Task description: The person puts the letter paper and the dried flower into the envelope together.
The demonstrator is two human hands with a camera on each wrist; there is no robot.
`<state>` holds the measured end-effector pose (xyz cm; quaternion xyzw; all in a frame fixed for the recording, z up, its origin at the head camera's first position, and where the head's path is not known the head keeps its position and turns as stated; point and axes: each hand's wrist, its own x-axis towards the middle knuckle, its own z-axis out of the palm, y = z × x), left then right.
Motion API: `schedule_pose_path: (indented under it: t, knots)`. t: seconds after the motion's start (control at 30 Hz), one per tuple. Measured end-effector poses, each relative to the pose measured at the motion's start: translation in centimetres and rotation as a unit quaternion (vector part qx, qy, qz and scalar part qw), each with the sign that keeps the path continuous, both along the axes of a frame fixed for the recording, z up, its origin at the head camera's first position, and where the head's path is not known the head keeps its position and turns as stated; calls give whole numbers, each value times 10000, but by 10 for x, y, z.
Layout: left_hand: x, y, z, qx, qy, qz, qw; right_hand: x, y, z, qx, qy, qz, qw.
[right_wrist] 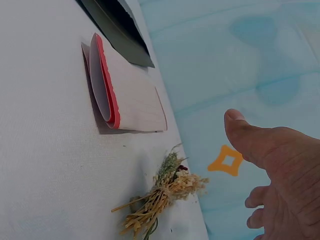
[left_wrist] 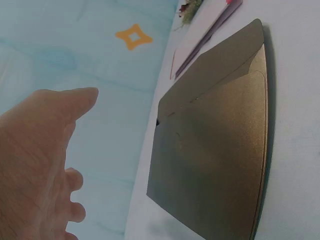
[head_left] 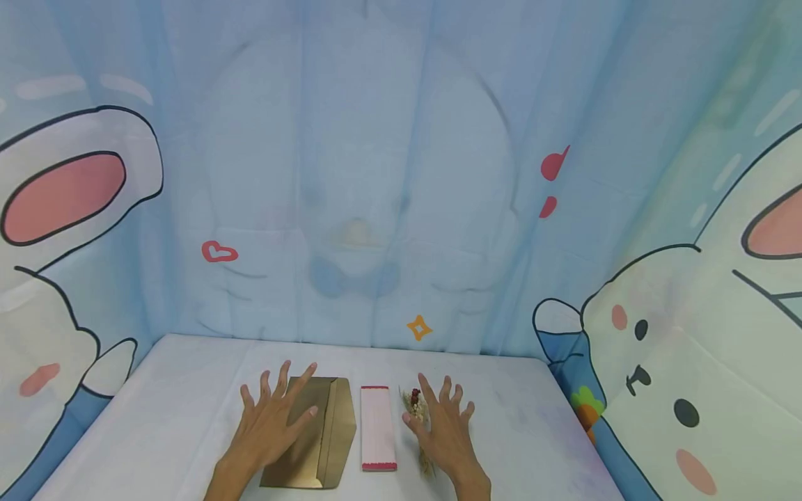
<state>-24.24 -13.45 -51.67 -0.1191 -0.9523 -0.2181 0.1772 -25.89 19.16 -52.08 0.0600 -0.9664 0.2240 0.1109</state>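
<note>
**Left hand (head_left: 268,423) and right hand (head_left: 446,430) spread above an envelope (head_left: 313,449), a card (head_left: 379,428) and a dried bouquet (right_wrist: 162,195)**

Both wrists in from the near side of the white worktop (head_left: 532,438), backs of the hands up, fingers fanned apart, nothing in either grip. Left hand in the air over the left part of the envelope, apart from it in the left wrist view. Right hand in the air over the dried bouquet, hiding some of it in the head view, apart from it in the right wrist view.

Below, left to right, a row well inside the worktop's left and right edges and short of the far edge. First the envelope, gold-brown and flat, flap folded out toward the card. Next the card, slim, pale pink, doubled over, between envelope and bouquet and touching neither; red scalloped border at the near end, layers slightly parted there, thin red line at the far end. Then the dried bouquet, straw-coloured stems toward the near side, green sprig and small dark red bloom toward the far edge.

Beyond the far edge, a pale blue curtain (head_left: 357,139) in soft folds, with an orange star (head_left: 411,325) low down and a red heart (head_left: 219,259) higher, toward the far-left corner. Past the left edge, a printed white rabbit (head_left: 37,320); past the right edge, another rabbit (head_left: 733,362).
</note>
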Motion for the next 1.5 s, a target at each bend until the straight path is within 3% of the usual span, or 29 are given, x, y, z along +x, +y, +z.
schedule_pose_path:
  t: [0.17, 0.3, 0.5, 0.67, 0.83, 0.97, 1.2, 1.5]
  knots:
    - [3, 0, -6, 27, 8, 6, 10000, 3, -3, -4, -110, 49, -6, 9999]
    - [5, 1, -13, 72, -47, -16, 10000, 6, -9, -4, -485, 451, -48, 9978]
    - [11, 7, -20, 80, -55, -174, 9998, 2, -21, -4, -344, 931, -581, 9934]
    - [15, 13, -26, -82, -395, -356, 9985, 0, -35, -3, -249, 870, -1061, 9902]
    - [15, 14, -33, -26, -948, -476, 9944, -1, -54, -8, -530, 323, -1286, 9898]
    - [14, 15, -39, -81, -1024, -425, 9938, -2, -67, -15, -539, -126, -1313, 9898]
    - [13, 20, -39, 38, -1216, -489, 9914, -2, -77, -20, -703, -76, -1505, 9861]
    - [13, 21, -42, 129, -1166, -428, 9922, 1, -92, -22, -985, -16, -1639, 9815]
